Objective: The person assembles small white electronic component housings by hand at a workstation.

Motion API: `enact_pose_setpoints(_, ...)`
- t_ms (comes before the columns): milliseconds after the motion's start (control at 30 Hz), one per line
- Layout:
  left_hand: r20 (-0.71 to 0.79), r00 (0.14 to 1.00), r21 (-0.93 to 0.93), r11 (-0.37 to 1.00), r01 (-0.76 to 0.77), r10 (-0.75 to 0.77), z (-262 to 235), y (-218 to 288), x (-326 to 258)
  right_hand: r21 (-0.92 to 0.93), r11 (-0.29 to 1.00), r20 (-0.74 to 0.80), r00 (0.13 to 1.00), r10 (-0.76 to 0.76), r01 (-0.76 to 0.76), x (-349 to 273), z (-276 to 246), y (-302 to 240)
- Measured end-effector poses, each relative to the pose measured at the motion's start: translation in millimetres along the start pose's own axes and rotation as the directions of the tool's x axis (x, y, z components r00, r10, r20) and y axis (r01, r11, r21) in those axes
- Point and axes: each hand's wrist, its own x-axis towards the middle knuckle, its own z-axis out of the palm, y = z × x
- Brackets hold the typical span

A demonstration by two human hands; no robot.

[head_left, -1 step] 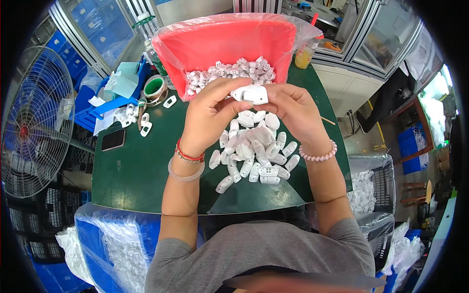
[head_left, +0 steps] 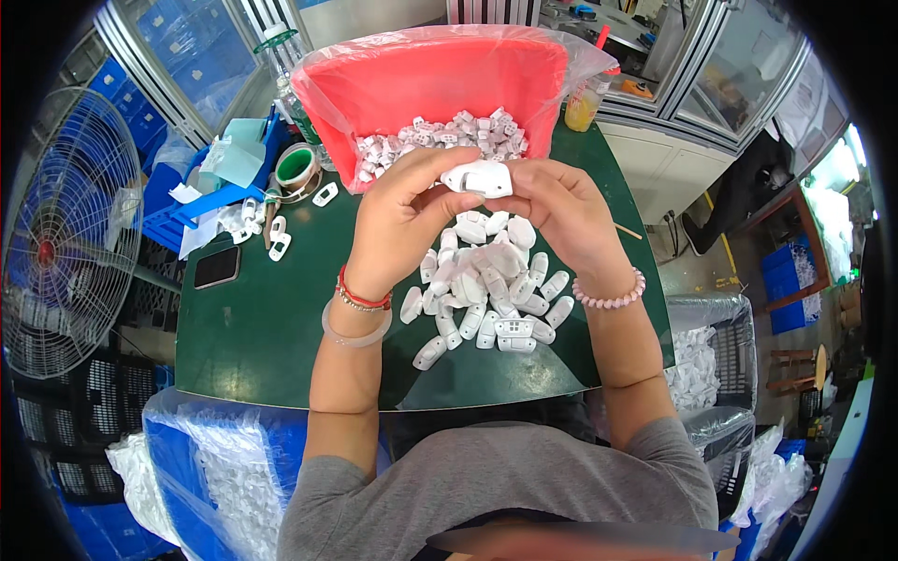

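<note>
Between my two hands is a small white plastic housing [head_left: 481, 179], oblong with an opening in its face. My left hand [head_left: 404, 210] pinches its left end between thumb and fingers. At the right end, the closed fingers of my right hand [head_left: 567, 208] grip it, and some fingertips are hidden behind the part. Under my hands, a heap of similar white plastic housings [head_left: 486, 271] lies on the green table [head_left: 281, 327]. Just beyond the hands stands a red bin [head_left: 440, 84] lined with clear plastic, holding many small white pieces [head_left: 468, 131].
On the left are a blue tray [head_left: 173, 210], a tape roll [head_left: 296, 168], a phone [head_left: 217, 268] and a few loose white parts [head_left: 280, 245]. A drink bottle [head_left: 585, 101] stands at the back right. A large fan [head_left: 70, 234] is left of the table; lined crates [head_left: 716, 346] flank me.
</note>
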Motion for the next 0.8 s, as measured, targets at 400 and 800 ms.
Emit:
enact_pose_setpoints(400, -0.133, 0.982, 0.249, 0.963, -0.100, 0.137, 13, -3, -1, 0.035, 0.999, -0.050, 0.999, 0.012, -0.010, 0, 0, 9)
enact_pose_setpoints(800, -0.083, 0.993, -0.487, 0.873, 0.034, -0.085, 15, 4, 0, 0.091, 0.995, -0.075, 0.997, -0.023, 0.030, -3, 4, 2)
